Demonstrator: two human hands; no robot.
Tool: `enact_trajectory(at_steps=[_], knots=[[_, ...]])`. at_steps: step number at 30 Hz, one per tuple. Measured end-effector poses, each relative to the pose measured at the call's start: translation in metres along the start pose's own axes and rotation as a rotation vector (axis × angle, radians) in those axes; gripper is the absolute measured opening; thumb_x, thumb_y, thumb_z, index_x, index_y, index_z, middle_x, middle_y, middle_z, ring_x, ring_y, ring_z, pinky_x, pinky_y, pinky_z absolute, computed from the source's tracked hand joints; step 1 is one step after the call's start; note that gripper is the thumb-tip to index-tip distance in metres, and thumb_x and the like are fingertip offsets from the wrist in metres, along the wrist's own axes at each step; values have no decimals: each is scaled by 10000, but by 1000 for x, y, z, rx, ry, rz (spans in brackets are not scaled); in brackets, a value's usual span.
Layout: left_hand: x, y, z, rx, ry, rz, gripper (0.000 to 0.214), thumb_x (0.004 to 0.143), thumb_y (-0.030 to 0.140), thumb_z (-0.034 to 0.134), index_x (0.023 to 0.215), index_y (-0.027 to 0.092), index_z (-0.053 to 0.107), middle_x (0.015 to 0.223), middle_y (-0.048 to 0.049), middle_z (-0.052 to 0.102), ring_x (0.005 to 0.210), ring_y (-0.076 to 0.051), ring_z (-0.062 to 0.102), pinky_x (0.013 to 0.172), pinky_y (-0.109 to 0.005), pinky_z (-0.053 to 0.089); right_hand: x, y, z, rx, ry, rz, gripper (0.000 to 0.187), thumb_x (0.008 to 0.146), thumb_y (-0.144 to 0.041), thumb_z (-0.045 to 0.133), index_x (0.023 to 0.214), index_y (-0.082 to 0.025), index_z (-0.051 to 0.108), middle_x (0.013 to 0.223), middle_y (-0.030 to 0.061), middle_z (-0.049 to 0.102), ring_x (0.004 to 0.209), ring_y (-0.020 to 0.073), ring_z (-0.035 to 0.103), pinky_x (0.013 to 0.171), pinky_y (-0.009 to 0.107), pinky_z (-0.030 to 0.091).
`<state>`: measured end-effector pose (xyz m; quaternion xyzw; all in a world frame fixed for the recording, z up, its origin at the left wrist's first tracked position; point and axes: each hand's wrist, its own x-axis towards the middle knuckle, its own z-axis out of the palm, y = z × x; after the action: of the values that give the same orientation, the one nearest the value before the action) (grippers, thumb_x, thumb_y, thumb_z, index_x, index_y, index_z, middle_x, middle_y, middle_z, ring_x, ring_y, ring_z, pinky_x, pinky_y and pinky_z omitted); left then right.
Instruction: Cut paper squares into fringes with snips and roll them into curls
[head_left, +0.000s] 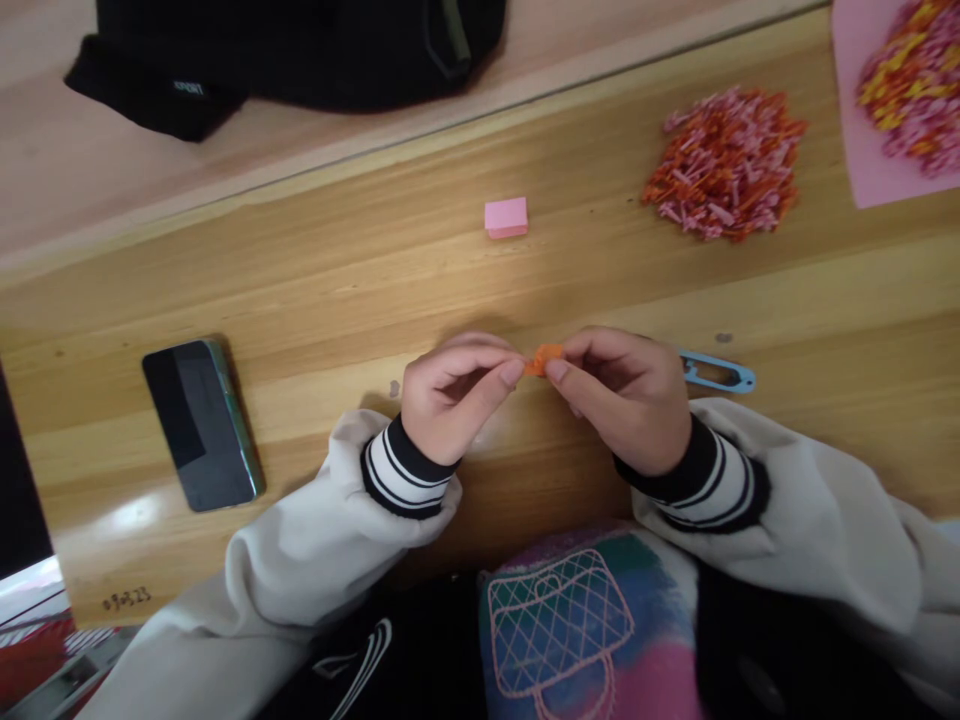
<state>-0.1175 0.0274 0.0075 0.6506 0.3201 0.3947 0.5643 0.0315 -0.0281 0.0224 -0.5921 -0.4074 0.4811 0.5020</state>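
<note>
My left grip (457, 395) is pinched narrow, thumb against forefinger, on one end of a small orange piece (545, 356) at the centre of the frame. My right grip (630, 395) pinches its other, broader end, which looks flat and paper-like. Ribbed black-and-white cuffs (409, 470) circle my wrists. Beneath lies a smooth wooden surface (337, 290) with streaked, glossy grain. Just beside my right grip, a light-blue tool (741, 379) shows a rounded end and a long slot. Above centre sits a squared pink block (506, 217), flat-topped. In the upper right, a loose, bristly heap (726, 165) mixes thin orange and pink bits; at the corner, a yellow, orange and pink pile (916, 90) rests on a pink sheet (870, 180). A dark, glassy phone (201, 425) lies at left, below soft black fabric (315, 50) in the upper left.
</note>
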Motion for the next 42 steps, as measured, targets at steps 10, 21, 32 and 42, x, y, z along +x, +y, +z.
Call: enact_trajectory(at_steps=[10,21,32,42], knots=[[1,0,1,31,1,2,66,790,149,672,761,173,726,728,-43,704,680,-104,640,631,-225,537,0,0,0,-3,14,8,132,767,-190,614,640,-195,578,500,-57,499,411,62,389,391,223,304],[1,0,1,63,4,5,95,800,152,659,730,178,718,688,-31,691,666,-112,633,630,-241,535,-1,1,0,-10,14,16,137,771,-243,630,649,-193,591,494,-56,495,411,62,388,381,220,294],[1,1,0,75,-1,22,130,811,145,645,701,170,710,688,-30,685,664,-103,626,627,-220,526,0,-1,-1,11,3,-3,147,770,-193,609,627,-182,579,489,-65,484,410,53,386,404,216,320],[1,-1,1,64,8,43,105,793,122,663,744,177,737,681,-23,702,654,-91,636,608,-197,533,1,0,-1,16,4,-14,130,773,-183,610,646,-176,586,495,-66,489,404,50,389,397,207,312]])
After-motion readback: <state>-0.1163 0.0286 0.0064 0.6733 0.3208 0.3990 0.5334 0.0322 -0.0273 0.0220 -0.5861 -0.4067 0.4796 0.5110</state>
